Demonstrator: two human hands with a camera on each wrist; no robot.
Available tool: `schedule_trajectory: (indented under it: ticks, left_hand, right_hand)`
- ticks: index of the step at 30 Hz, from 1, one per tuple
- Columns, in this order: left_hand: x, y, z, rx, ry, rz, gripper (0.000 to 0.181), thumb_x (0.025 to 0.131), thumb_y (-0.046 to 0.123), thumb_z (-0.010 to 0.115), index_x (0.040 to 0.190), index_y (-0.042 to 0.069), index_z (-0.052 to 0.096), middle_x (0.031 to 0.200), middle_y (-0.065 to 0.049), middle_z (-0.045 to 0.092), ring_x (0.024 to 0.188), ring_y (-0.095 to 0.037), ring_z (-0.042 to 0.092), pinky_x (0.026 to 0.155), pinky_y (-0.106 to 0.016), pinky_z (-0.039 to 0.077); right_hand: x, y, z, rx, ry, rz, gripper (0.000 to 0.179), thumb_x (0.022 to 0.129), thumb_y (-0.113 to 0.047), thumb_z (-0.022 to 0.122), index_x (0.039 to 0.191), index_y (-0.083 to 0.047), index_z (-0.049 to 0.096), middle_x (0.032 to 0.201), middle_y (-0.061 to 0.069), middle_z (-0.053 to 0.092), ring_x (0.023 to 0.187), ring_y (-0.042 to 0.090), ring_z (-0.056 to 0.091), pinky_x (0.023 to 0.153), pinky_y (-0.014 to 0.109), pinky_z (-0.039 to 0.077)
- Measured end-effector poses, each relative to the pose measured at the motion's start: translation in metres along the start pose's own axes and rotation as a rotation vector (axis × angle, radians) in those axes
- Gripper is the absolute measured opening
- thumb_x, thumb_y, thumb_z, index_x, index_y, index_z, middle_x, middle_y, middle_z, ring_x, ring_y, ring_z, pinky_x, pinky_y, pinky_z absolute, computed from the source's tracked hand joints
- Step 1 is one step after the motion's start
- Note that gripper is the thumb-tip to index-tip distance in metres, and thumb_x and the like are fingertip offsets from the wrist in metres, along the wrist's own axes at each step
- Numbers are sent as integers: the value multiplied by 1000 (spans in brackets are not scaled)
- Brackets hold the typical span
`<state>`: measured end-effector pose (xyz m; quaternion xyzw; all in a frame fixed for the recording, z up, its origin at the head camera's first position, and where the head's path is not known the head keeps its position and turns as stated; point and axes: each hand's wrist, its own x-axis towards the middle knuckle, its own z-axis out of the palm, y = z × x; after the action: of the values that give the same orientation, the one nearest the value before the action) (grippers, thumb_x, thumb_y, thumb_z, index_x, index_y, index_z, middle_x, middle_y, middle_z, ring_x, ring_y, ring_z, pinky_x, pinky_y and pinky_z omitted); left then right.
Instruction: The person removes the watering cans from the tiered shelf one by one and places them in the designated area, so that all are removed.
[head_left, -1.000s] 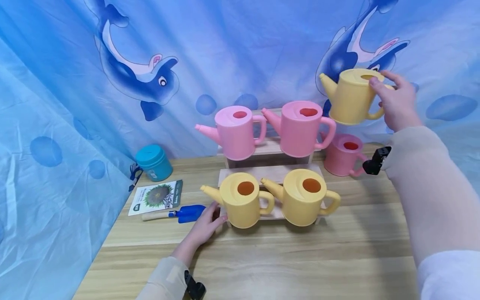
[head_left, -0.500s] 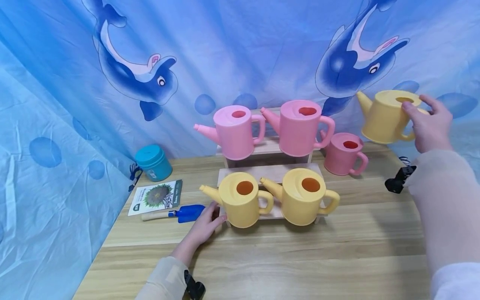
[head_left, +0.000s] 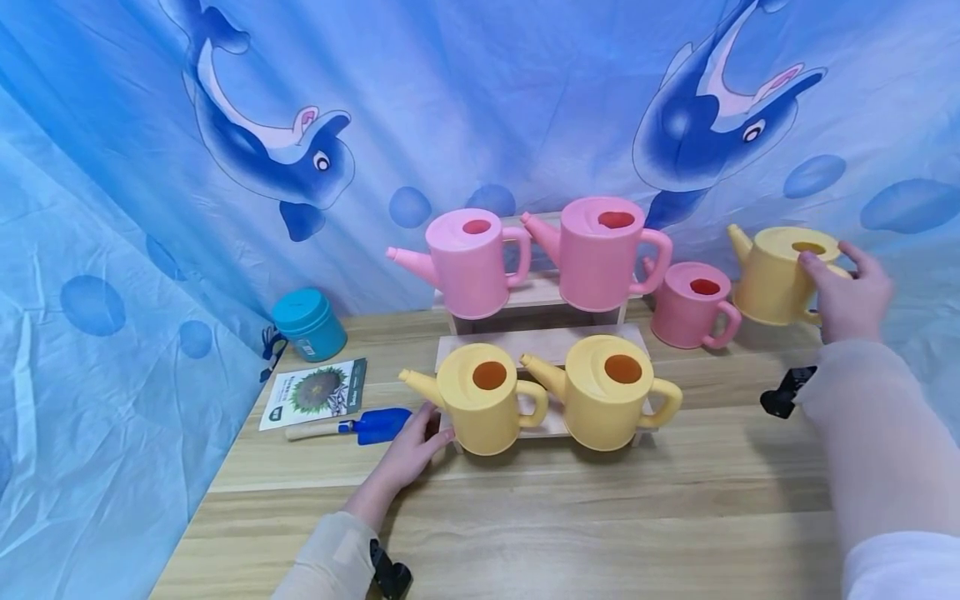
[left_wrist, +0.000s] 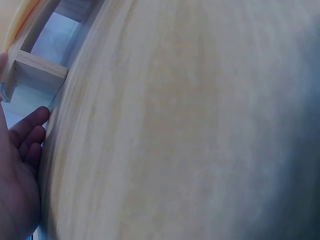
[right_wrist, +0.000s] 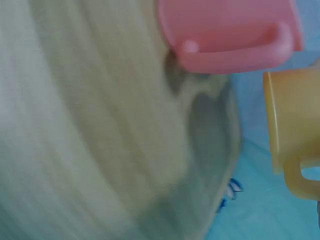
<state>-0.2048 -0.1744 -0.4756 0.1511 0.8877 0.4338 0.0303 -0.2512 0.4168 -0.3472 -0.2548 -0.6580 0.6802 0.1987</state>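
My right hand (head_left: 855, 292) grips a yellow watering can (head_left: 776, 279) by its top and handle at the back right. In the right wrist view this can (right_wrist: 297, 120) hangs a little above the wooden table, and the hand is out of sight. Just left of it stands a pink watering can (head_left: 686, 310) on the table. My left hand (head_left: 411, 450) rests at the left end of a two-step wooden stand (head_left: 540, 343). In the left wrist view its fingers (left_wrist: 32, 125) lie loosely bent beside the stand's leg (left_wrist: 42, 67).
Two pink watering cans (head_left: 471, 271) occupy the upper step, and two yellow watering cans (head_left: 480, 412) the lower one. On the left lie a blue trowel (head_left: 381, 426) and a seed packet (head_left: 315, 393), with a teal tub (head_left: 309, 325) behind. A dolphin-print curtain (head_left: 487, 100) hangs behind the table.
My right hand has carried the yellow watering can rightward, then lowered it to beside the pink can on the table. The left hand has stayed at the stand.
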Motion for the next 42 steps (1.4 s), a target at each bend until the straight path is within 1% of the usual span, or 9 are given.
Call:
schedule_trajectory:
  ticks: [5, 8, 19, 26, 28, 31, 34, 37, 42]
  left_hand:
    - [0, 1, 0, 6, 0, 15, 59, 90, 42, 59, 141, 18, 39, 124, -9, 53, 110, -23, 51, 95, -47, 40]
    - [1, 0, 1, 24, -4, 31, 60, 90, 43, 58, 141, 18, 38, 124, -9, 52, 110, -23, 51, 94, -47, 40]
    - [2, 1, 2, 29, 1, 17, 63, 90, 43, 59, 142, 15, 37, 129, -11, 50, 116, -25, 48, 98, -47, 37]
    - [1, 1, 1, 29, 0, 7, 65, 90, 44, 58, 144, 17, 35, 136, -11, 46, 121, -27, 45, 100, -49, 35]
    - [1, 1, 1, 29, 2, 9, 64, 90, 44, 58, 144, 17, 35, 137, -11, 45, 121, -27, 45, 100, -49, 35]
    - [0, 1, 1, 26, 7, 7, 64, 90, 43, 58, 145, 17, 35, 136, -11, 45, 121, -27, 45, 100, -49, 35]
    - [-1, 2, 0, 25, 6, 4, 64, 90, 43, 58, 144, 18, 35, 135, -11, 46, 120, -26, 46, 99, -49, 36]
    - [-1, 2, 0, 23, 6, 4, 63, 90, 43, 58, 143, 17, 36, 134, -10, 47, 119, -26, 46, 99, -48, 36]
    - [-1, 2, 1, 26, 12, -1, 62, 90, 42, 58, 143, 16, 37, 129, -10, 50, 115, -25, 48, 98, -47, 37]
  right_hand:
    - [1, 27, -1, 24, 19, 48, 86, 68, -44, 78, 142, -39, 35, 146, -6, 29, 127, 10, 36, 108, 36, 24]
    - [1, 40, -3, 17, 41, 77, 86, 68, -44, 78, 142, -39, 35, 140, -12, 33, 121, 8, 39, 108, 34, 26]
    - [3, 65, -5, -81, 113, 80, 79, 71, -46, 77, 140, -40, 39, 142, -8, 35, 104, 1, 43, 102, 28, 32]
    - [1, 67, -7, -152, 96, 48, 79, 74, -50, 71, 143, -37, 35, 103, -18, 41, 83, 1, 39, 69, 14, 38]
    - [2, 68, -6, -202, 92, 31, 79, 75, -52, 69, 144, -37, 33, 106, -17, 42, 82, 1, 38, 64, 13, 37]
    - [6, 69, -6, -286, 61, 15, 79, 78, -56, 63, 146, -38, 27, 131, -2, 42, 93, 4, 42, 69, 17, 38]
    - [8, 69, -8, -362, 11, 1, 80, 81, -60, 56, 148, -37, 19, 150, 8, 27, 116, 15, 43, 88, 31, 41]
    - [8, 67, -12, -402, -42, -19, 83, 82, -62, 51, 150, -34, 12, 153, 14, 19, 133, 26, 31, 102, 48, 32]
    - [7, 60, -15, -475, -113, -47, 89, 84, -64, 45, 151, -22, 4, 152, 22, 14, 133, 43, 23, 100, 60, 28]
